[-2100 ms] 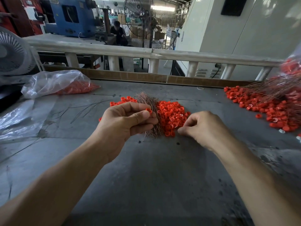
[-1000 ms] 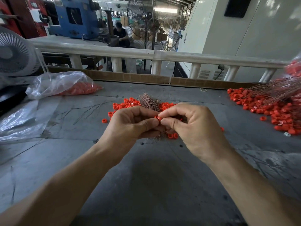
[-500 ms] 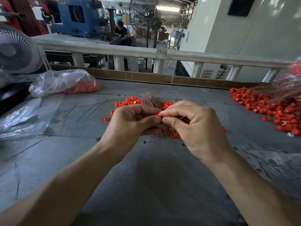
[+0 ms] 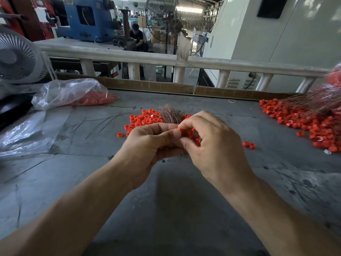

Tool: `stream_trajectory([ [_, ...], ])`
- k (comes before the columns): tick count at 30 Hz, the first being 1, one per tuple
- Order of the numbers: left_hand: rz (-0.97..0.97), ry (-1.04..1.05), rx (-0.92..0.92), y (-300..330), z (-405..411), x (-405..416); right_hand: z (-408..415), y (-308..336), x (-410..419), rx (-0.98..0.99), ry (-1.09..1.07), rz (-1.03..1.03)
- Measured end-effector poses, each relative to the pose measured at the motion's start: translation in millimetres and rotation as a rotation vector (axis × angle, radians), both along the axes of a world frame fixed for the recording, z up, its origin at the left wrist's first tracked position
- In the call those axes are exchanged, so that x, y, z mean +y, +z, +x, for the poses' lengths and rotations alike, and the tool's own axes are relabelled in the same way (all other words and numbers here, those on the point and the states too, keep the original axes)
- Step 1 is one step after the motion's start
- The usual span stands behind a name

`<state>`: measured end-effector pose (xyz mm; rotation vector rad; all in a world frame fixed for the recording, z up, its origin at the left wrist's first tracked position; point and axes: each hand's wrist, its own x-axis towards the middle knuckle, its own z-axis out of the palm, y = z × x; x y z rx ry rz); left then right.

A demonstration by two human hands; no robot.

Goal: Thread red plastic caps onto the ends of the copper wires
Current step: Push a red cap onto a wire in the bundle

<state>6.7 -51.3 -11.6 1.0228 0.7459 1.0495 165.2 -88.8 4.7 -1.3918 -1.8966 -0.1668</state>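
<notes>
My right hand [image 4: 215, 145] was down at the loose pile of red caps [image 4: 147, 118] two seconds ago; it has since come up to meet my left hand [image 4: 147, 143], and the two have stayed pressed together for the last second. I take that to mean the pick is finished and I am in the threading step itself.

The red cap [image 4: 180, 129] sits pinched between my right thumb and forefinger, touching the tip of my left thumb. My left fingers [image 4: 162, 134] are curled round the bundle of copper wires [image 4: 170, 115], whose bristling ends fan out just above my knuckles. I cannot see whether a wire end has entered the cap; my fingers hide that.

Both forearms reach in from the near edge of the bench [image 4: 166, 200] and converge at its middle, wrists angled inward, hands held just above the surface. Far right lies a heap of capped wires [image 4: 304, 115]; at left, a clear bag of caps [image 4: 73, 93], so plenty of the job remains, I judge.
</notes>
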Motion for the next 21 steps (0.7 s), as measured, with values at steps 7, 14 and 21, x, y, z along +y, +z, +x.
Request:
stream_trajectory([
  [7, -0.098, -0.132, -0.104, 2.9, -1.8, -1.0, -1.4, 0.5, -3.1, -0.051, -0.061, 0.134],
  [14, -0.091, -0.134, -0.081, 4.3, -1.9, -1.7, 0.1, -0.7, -0.6, -0.040, -0.027, 0.170],
  [21, -0.093, -0.129, -0.073, 5.5, -2.1, -2.4, 1.2, -2.3, 0.6, -0.004, -0.003, 0.168],
])
